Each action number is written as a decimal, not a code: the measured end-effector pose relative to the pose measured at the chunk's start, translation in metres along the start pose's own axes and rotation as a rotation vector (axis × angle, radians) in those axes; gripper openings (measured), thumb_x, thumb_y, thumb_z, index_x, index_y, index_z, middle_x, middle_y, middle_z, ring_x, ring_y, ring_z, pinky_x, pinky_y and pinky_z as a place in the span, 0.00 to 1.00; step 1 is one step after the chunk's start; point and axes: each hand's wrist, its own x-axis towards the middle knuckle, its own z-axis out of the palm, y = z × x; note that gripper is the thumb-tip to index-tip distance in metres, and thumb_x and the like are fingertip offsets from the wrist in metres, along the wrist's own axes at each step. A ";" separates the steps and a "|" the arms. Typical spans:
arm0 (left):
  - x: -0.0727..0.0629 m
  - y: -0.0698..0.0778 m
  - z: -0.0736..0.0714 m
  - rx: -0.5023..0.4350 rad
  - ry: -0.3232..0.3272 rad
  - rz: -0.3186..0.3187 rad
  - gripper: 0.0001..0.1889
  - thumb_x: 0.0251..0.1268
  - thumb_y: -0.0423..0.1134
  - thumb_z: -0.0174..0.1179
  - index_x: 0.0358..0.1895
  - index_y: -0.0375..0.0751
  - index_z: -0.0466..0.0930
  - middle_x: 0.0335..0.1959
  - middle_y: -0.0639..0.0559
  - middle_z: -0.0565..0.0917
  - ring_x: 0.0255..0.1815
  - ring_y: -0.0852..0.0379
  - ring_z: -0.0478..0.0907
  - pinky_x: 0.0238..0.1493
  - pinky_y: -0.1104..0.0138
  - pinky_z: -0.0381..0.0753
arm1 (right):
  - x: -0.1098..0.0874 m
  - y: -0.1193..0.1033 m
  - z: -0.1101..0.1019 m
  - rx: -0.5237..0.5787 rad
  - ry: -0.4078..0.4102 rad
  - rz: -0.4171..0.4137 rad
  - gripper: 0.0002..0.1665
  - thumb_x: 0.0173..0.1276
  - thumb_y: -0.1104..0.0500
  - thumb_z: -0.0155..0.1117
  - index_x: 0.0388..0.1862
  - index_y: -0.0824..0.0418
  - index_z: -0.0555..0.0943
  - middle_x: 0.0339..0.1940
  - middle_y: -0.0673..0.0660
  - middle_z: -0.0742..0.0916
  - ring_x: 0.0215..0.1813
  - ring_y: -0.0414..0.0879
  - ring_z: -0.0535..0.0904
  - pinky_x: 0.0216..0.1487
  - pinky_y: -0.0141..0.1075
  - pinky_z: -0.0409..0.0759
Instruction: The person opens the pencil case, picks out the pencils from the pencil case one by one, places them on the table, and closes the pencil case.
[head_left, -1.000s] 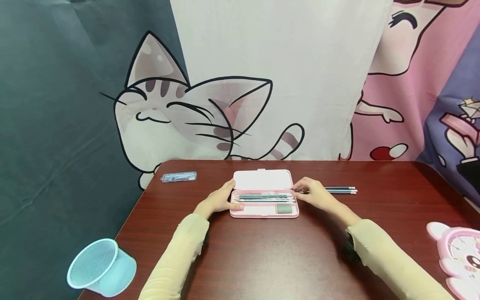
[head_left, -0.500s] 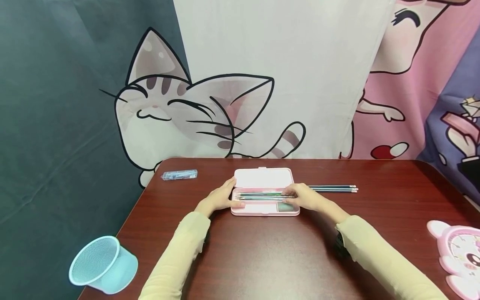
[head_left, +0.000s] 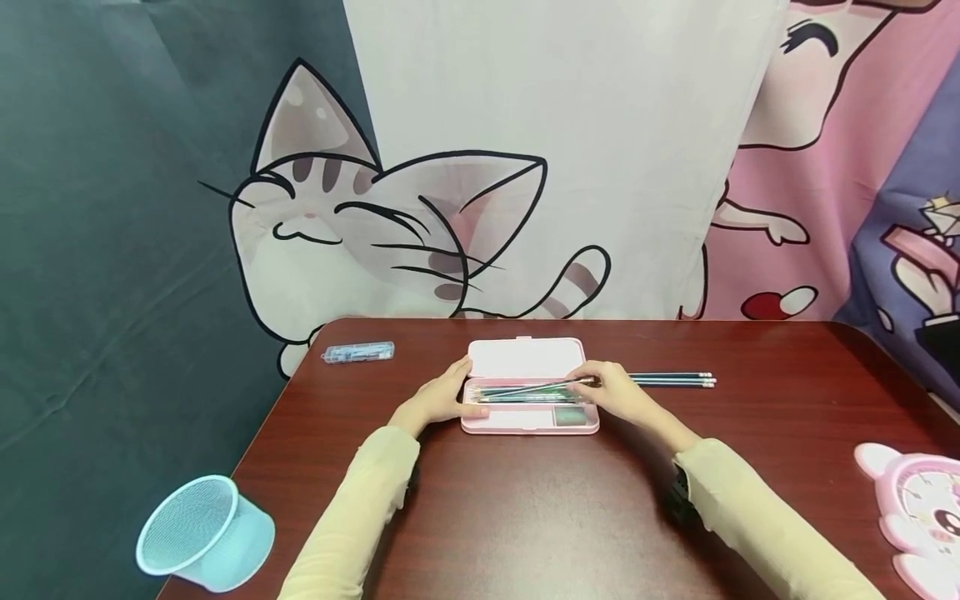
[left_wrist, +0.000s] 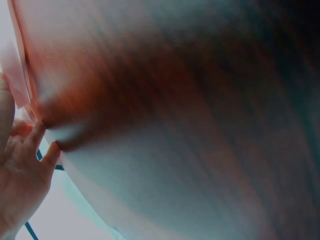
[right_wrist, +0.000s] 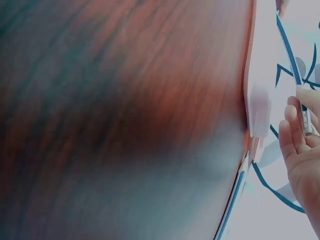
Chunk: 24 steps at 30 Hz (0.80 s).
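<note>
In the head view, an opened pink pencil case [head_left: 529,420] lies on the table with its lid tipped back. Several pencils [head_left: 517,398] fill its long compartment, and a grey-green block [head_left: 570,416] sits in the front right section. My left hand [head_left: 435,400] holds the left end, thumb over the front part and fingers towards the lid. At the other end, my right hand [head_left: 611,390] pinches a dark pencil [head_left: 551,384] near its eraser end. The right wrist view shows that held pencil [right_wrist: 290,45] raised at a slant, its metal ferrule between the fingers.
More pencils [head_left: 675,380] lie on the table, right of the case. A clear blue box [head_left: 358,352] sits at the back left, a light blue mesh pen holder [head_left: 232,542] at the front left edge. At far right is a pink animal-shaped clock [head_left: 915,500].
My right hand has moved left from the case's right end to over the pencil compartment, bringing the pencil with it, then risen slightly. My left hand has stayed on the case.
</note>
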 end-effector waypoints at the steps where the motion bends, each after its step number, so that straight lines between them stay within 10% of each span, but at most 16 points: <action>1: 0.000 0.000 0.000 0.001 0.001 0.000 0.53 0.47 0.62 0.63 0.72 0.40 0.46 0.74 0.50 0.48 0.73 0.52 0.50 0.68 0.54 0.58 | -0.001 0.001 -0.001 0.002 0.008 0.021 0.08 0.61 0.61 0.63 0.37 0.64 0.83 0.35 0.57 0.87 0.36 0.38 0.79 0.37 0.27 0.77; 24: -0.002 0.002 -0.001 -0.007 -0.005 -0.008 0.53 0.48 0.61 0.63 0.72 0.40 0.45 0.74 0.50 0.48 0.73 0.52 0.49 0.68 0.55 0.57 | -0.050 0.047 -0.068 0.114 0.084 0.162 0.11 0.62 0.63 0.61 0.41 0.70 0.80 0.27 0.58 0.84 0.27 0.35 0.76 0.28 0.29 0.74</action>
